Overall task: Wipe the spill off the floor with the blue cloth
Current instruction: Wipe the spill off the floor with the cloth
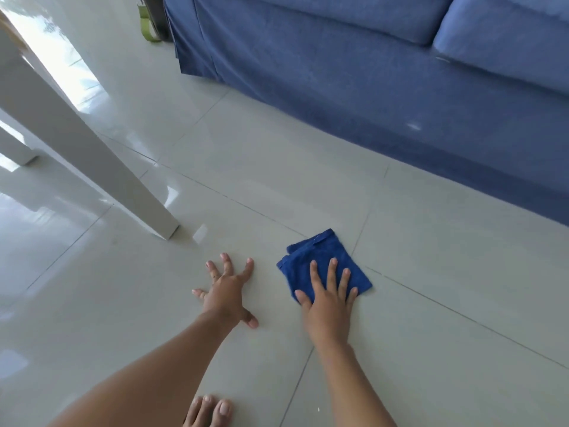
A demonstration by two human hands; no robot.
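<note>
A folded blue cloth (320,257) lies flat on the pale glossy floor tiles (431,272). My right hand (329,298) presses down on the cloth's near half, palm flat, fingers spread over it. My left hand (226,291) rests on the bare tile to the left of the cloth, fingers splayed, propping me up and holding nothing. I cannot make out any spill on the tiles around the cloth.
A blue sofa (369,87) runs along the far right, its skirt reaching the floor. A white table leg (92,149) slants down at the left, a second one (15,149) behind it. My bare toes (209,411) show at the bottom edge.
</note>
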